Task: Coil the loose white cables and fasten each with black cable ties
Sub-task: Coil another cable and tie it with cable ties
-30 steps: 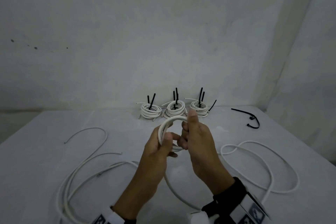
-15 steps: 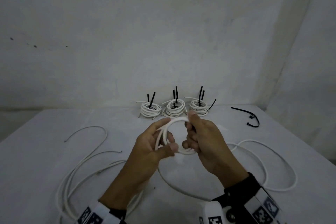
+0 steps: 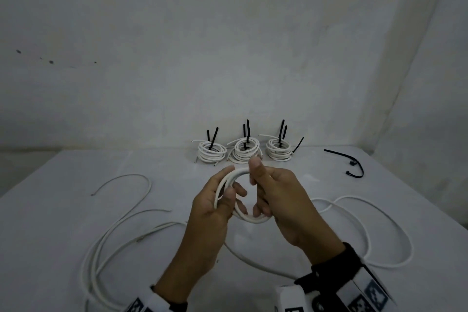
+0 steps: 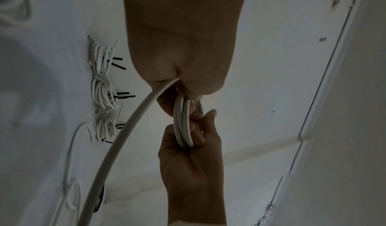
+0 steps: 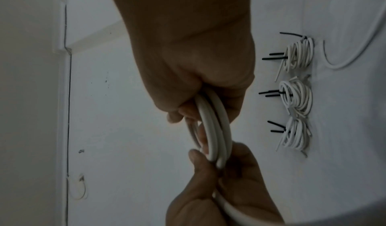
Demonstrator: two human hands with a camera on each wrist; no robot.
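- Head view: left hand (image 3: 212, 213) and right hand (image 3: 281, 200) are both gripping the white cable coil (image 3: 229, 180), fingers curled around its loops.
- Coil is being held above the table (image 3: 63, 210), just in front of three tied coils (image 3: 243, 151).

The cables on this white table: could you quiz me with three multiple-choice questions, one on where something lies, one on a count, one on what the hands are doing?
1. Where do the loose black cable ties lie?
A. far right of the table
B. near left corner
C. inside a coil

2. How many tied coils stand by the wall?
A. one
B. three
C. six

3. What are the hands doing?
A. resting flat
B. both gripping the half-wound coil
C. holding scissors

Answers: 1 A, the ties lie beyond the right hand. 2 B, three bundles stand in a row, black tails sticking up. 3 B, the left hand and right hand both curl round the white loops.
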